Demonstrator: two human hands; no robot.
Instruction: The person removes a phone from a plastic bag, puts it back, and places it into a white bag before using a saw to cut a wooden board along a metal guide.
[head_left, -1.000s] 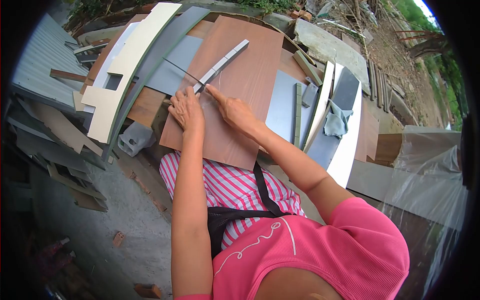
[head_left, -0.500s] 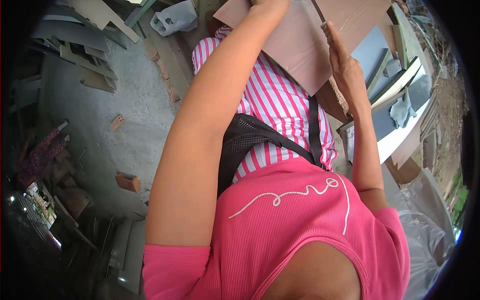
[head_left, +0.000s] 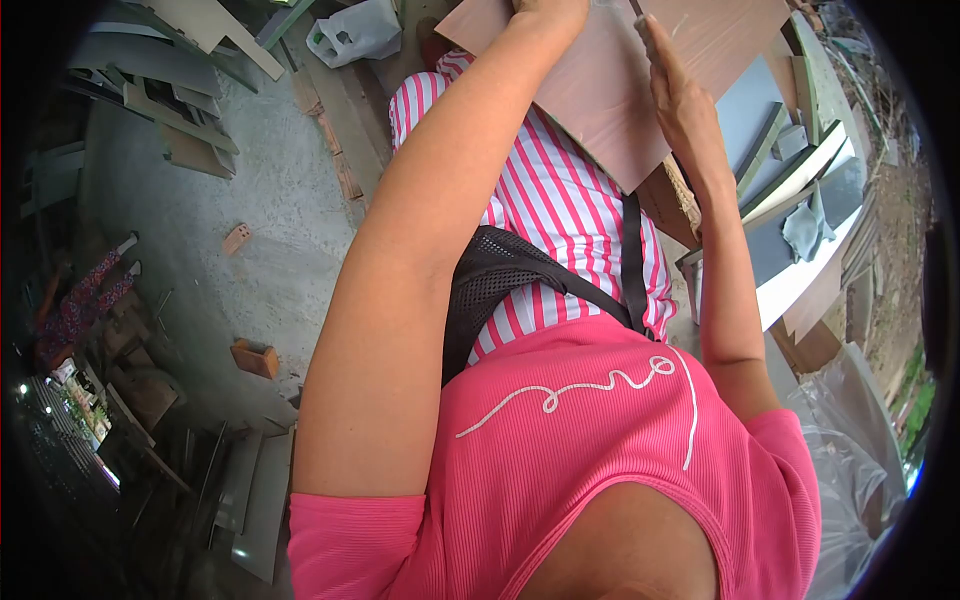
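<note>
My left hand [head_left: 552, 8] reaches over the brown wood-grain board [head_left: 605, 100] at the top edge, and its fingers are cut off by the frame. My right hand [head_left: 688, 110] rests on the board's right part, seen from its side. Its fingers stretch out close together, tips right at a thin dark line [head_left: 636, 8] running across the brown surface. One corner of the board points toward me above my striped trousers [head_left: 560, 220]. Below that corner, a brown piece with a rough edge [head_left: 668, 205] shows beside my right wrist.
Stacked panels and offcuts [head_left: 780, 150] lie to the right, with a grey-blue cloth [head_left: 803, 230] on them. A white plastic bag [head_left: 355, 35] sits at upper left. Bricks [head_left: 254, 358] lie on the concrete floor [head_left: 290, 230]. Another person [head_left: 85, 300] is at far left.
My right hand has slid up and slightly left along the dark line, away from me. The board and surroundings appear shifted slightly right. My left hand stays at the top edge.
</note>
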